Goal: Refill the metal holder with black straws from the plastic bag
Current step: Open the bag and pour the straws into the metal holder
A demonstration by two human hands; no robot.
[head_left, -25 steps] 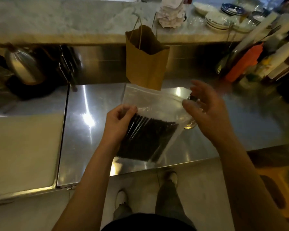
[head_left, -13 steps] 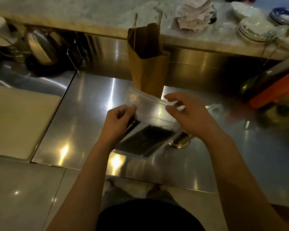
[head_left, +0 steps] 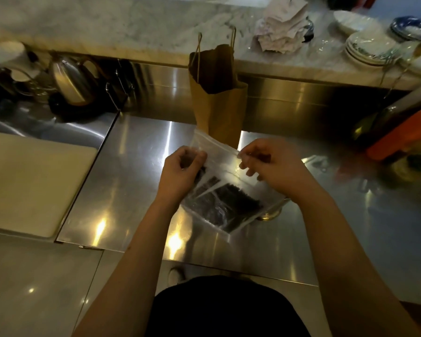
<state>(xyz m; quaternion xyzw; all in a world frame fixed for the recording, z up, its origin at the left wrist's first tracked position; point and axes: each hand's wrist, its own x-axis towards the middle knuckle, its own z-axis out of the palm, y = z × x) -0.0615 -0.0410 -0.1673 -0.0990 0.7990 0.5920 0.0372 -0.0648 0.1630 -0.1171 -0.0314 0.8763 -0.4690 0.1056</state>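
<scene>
Both hands pinch plastic bag [head_left: 219, 166] top edge.

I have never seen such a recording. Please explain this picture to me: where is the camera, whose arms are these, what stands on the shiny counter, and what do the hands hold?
There is no machine here. A person wears one wide-angle camera on the head, so you look down along their own two arms. The fingers of the left hand and of the right hand pinch the top edge of a clear plastic zip bag that contains thin black straws. Below is a shiny stainless steel counter. On it stands a tall brown paper bag with handles; a cream rectangular board lies to the left. Part of a round metal base, probably the holder, shows behind the bag's lower corner.
</scene>
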